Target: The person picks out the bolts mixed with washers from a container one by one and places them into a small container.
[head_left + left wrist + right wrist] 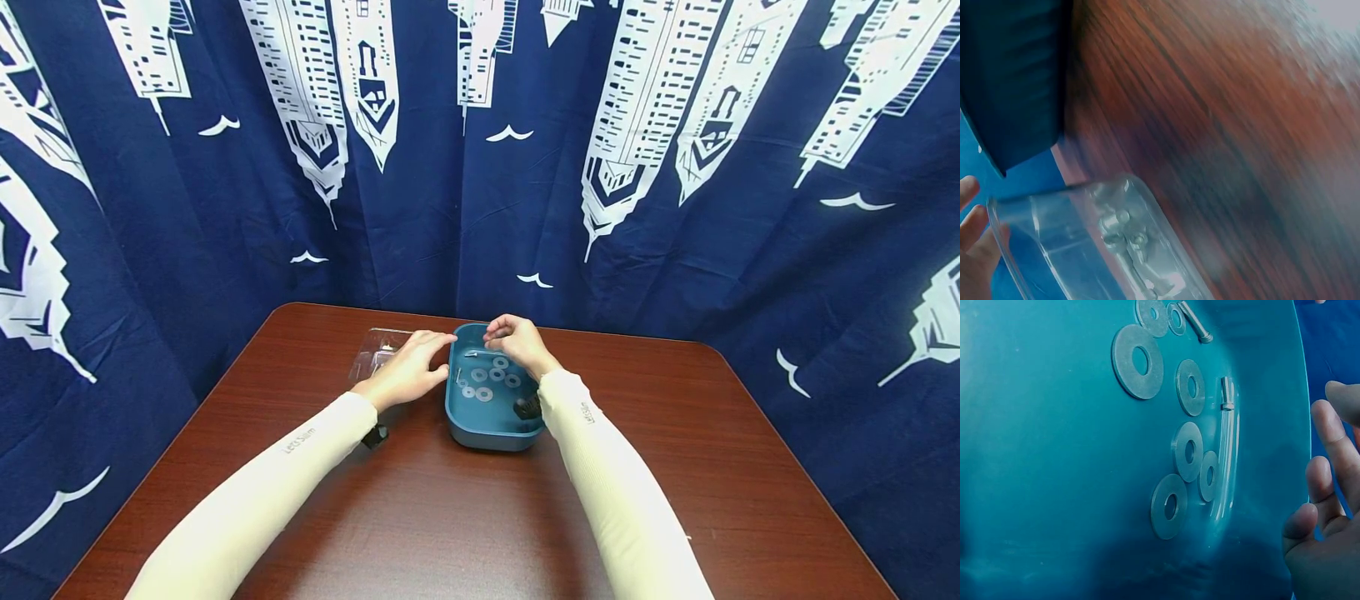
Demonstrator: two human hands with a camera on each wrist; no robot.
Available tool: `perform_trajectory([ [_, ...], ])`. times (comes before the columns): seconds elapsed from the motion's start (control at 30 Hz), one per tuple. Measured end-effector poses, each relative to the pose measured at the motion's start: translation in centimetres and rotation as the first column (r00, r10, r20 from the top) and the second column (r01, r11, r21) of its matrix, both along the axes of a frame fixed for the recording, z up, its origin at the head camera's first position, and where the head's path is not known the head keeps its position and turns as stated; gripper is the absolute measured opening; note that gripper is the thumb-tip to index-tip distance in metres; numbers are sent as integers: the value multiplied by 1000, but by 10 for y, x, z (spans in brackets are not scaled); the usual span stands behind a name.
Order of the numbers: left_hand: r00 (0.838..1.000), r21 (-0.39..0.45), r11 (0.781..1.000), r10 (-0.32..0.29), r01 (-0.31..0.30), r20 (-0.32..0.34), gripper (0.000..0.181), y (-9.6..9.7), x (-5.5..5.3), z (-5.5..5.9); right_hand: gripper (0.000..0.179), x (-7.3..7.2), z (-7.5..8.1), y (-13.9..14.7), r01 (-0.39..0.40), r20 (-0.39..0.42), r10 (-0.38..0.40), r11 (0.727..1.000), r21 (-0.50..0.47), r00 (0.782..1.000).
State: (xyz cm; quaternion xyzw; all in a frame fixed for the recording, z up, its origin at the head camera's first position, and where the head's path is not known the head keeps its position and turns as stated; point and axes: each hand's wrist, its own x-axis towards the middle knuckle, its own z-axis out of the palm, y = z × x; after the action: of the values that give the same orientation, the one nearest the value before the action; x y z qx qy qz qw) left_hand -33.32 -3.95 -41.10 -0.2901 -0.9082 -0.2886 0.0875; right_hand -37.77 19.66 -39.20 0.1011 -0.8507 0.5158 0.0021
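Observation:
My left hand (408, 367) is beside the left rim of a blue bin (495, 440), its fingers extended and nothing visible in them. Beyond that hand lies a clear plastic container (1072, 250), with several shiny metal pieces (1125, 240) showing in it. Over the far part of the bin, my right hand (521, 342) has loosely bent fingers, with thumb and index finger close together. I see nothing between them. Several flat grey washers (1138, 362) lie on the bin floor, along with a bolt (1195, 322) and another bolt (1227, 394) near the wall.
The brown wooden table (405, 517) carries the bin and the container near its far edge. Behind it hangs a dark blue curtain (450, 225) with white building prints. A black device (375, 436) is worn on my left wrist, another (527, 407) on my right.

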Motion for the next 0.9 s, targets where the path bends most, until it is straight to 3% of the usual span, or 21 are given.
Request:
perform_trajectory([
  [0.4,999,-20,999,-32,32,1,55,15,5,2,36,1,-6,2,-4,29,5,1000,-17,1000],
  [0.9,999,-42,998,-39,39,-15,53,14,1,-8,38,-1,-18,-6,11,47,-12,1000,13,999],
])
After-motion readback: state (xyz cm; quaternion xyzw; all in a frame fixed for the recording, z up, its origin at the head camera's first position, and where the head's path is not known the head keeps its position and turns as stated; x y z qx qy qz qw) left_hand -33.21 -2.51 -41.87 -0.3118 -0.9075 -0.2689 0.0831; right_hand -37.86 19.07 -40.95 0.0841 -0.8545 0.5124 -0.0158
